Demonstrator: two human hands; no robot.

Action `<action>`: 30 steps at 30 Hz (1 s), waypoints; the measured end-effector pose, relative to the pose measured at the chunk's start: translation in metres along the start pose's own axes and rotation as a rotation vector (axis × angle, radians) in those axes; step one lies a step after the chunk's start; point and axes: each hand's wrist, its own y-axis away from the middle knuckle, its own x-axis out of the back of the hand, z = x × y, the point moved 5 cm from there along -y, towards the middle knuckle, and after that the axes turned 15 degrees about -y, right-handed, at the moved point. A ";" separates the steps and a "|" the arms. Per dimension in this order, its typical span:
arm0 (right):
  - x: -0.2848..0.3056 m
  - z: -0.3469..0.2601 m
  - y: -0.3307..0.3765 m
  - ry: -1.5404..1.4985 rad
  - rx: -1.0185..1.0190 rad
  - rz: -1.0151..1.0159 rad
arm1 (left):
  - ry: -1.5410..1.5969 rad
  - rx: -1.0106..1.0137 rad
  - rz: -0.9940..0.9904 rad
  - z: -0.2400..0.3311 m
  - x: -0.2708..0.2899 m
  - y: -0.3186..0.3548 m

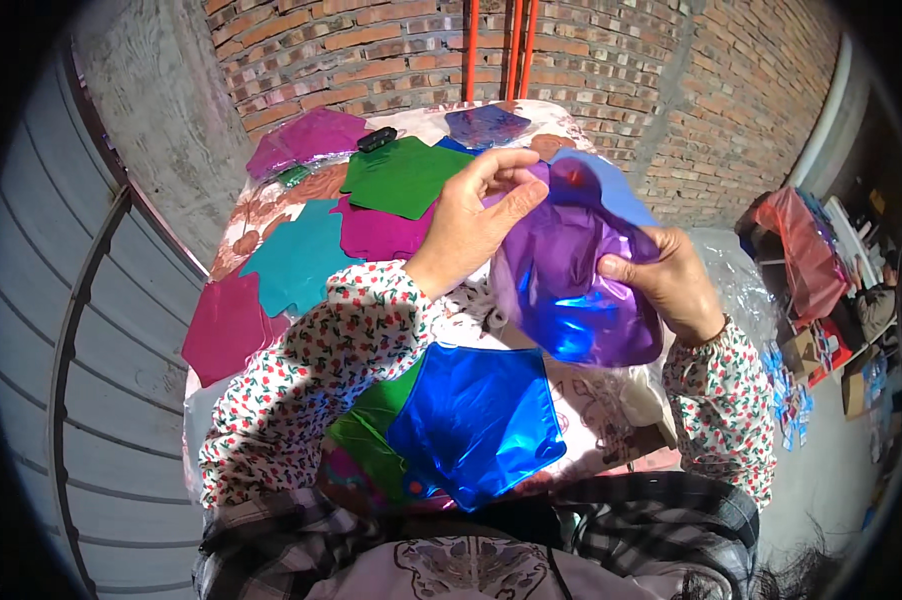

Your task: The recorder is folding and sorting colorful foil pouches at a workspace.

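Observation:
A shiny, thin purple foil piece (596, 235), like a flat uninflated balloon, hangs creased and partly folded above the table's right side, with blue reflections low on it. My left hand (481, 215) pinches its upper left edge between thumb and fingers. On the right edge, my right hand (671, 280) grips it, thumb on the front; those fingers are mostly hidden behind. Nearest to me on the table lies a blue foil piece (481, 415) with blunt points, overlapping a green foil piece (371, 415).
Farther left on the patterned tablecloth (246, 225) lie a teal foil piece (301, 250), a larger green one (401, 175) and several magenta ones. A small black object (377, 139) sits at the back. Clear plastic (736, 270) and a cluttered pile (831, 290) are at the right.

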 end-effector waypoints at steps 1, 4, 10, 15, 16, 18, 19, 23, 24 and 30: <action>-0.001 0.000 0.001 0.002 0.004 0.001 | 0.000 -0.005 0.000 0.005 -0.001 -0.001; -0.003 -0.006 0.001 0.137 0.127 -0.031 | -0.538 -0.473 0.351 0.050 0.005 0.007; -0.016 -0.001 -0.005 0.162 0.173 0.028 | -0.649 -0.604 -0.048 0.076 -0.021 0.032; -0.017 -0.003 -0.004 0.166 0.158 0.097 | -0.182 0.153 -0.412 0.026 -0.050 0.027; -0.014 -0.001 -0.003 0.183 0.127 0.120 | -0.089 0.243 -0.520 0.018 -0.057 0.028; -0.001 0.003 -0.007 0.175 0.165 0.128 | -0.006 0.271 -0.512 0.009 -0.064 0.025; 0.006 0.008 -0.011 0.159 0.203 0.128 | 0.069 0.306 -0.499 0.004 -0.065 0.024; 0.031 -0.028 0.012 0.288 0.723 0.464 | -0.095 0.468 -0.155 -0.059 -0.035 -0.012; 0.025 -0.046 0.028 0.625 0.843 0.470 | -0.062 0.559 0.107 -0.091 -0.008 -0.026; -0.082 0.047 0.075 0.947 0.922 -0.576 | 0.303 0.478 0.538 -0.188 0.062 -0.060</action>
